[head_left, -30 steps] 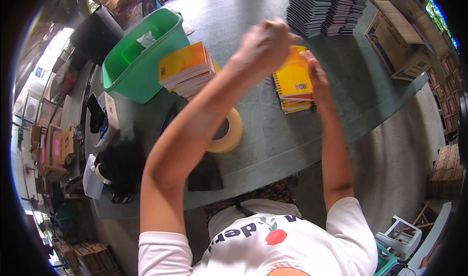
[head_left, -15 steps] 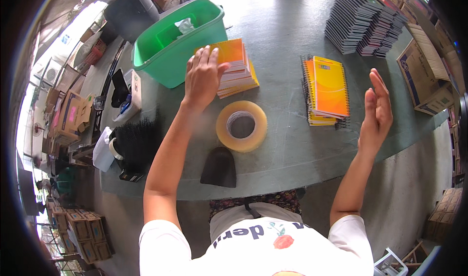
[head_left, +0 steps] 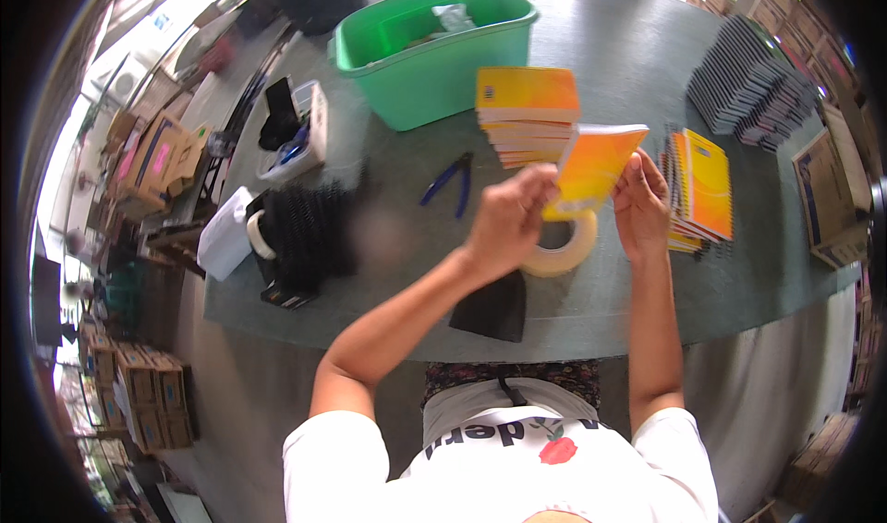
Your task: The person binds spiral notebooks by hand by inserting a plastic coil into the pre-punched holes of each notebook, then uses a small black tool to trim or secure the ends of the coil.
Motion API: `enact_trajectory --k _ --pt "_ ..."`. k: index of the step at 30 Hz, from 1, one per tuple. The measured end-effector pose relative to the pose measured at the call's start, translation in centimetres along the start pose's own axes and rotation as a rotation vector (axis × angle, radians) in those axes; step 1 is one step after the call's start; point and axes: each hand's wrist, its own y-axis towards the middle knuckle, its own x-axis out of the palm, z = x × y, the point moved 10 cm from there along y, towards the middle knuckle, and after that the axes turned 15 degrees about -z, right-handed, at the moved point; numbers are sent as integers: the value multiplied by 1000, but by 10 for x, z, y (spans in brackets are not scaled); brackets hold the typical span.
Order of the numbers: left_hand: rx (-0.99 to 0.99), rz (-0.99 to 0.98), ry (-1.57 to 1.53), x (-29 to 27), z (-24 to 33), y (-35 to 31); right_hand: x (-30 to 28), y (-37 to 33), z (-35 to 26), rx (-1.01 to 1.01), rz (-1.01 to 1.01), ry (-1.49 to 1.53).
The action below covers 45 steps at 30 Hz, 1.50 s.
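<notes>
Between my two hands a small yellow-orange notebook point(head_left: 599, 164) is held up, tilted, above the table. My left hand point(head_left: 514, 216) has its fingers closed on the notebook's left lower edge. On its right side, the fingers of my right hand point(head_left: 642, 207) grip the edge. Just beyond is a stack of similar notebooks point(head_left: 527, 91), with no coil visible on them. Spiral-bound yellow notebooks point(head_left: 708, 183) lie to the right of my right hand. Under the held notebook, a roll of clear tape point(head_left: 575, 257) is partly hidden. A dark, flat piece point(head_left: 494, 310) lies near the table edge.
A green bin point(head_left: 434, 75) stands at the back. Blue-handled pliers point(head_left: 445, 187) lie left of my left hand. Further left are a bundle of black coils point(head_left: 309, 237) and a white tray point(head_left: 309, 144). Dark-edged books point(head_left: 748, 84) are piled at the back right, near a cardboard box point(head_left: 832, 204).
My left hand has come off the notebook stack and now holds one notebook nearer me. My right hand has moved left from beside the spiral-bound notebooks and grips it too. The view has shifted.
</notes>
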Motion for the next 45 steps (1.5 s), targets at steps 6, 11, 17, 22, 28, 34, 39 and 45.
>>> enact_trajectory --k 6,11,17,22,28,34,39,45 --pt "-312 168 -521 10 -82 -71 65 3 32 190 89 -347" --pt "-398 -12 -51 -46 -58 -90 70 16 9 236 -34 -893" --pt "-1054 48 934 -160 -122 -187 111 21 22 382 -270 -1558" --pt "-1077 -63 1033 -148 -130 -181 128 23 37 353 -322 -1739" --pt "-989 113 951 -159 -101 -170 114 17 58 318 -469 -1857" --pt "-317 429 453 -170 -7 -120 109 24 54 318 -374 -1465" --pt "-261 189 -167 -98 -13 -70 108 22 54 351 -285 -1447" --pt "-346 77 176 -51 -28 -69 111 23 52 291 -286 -1511"
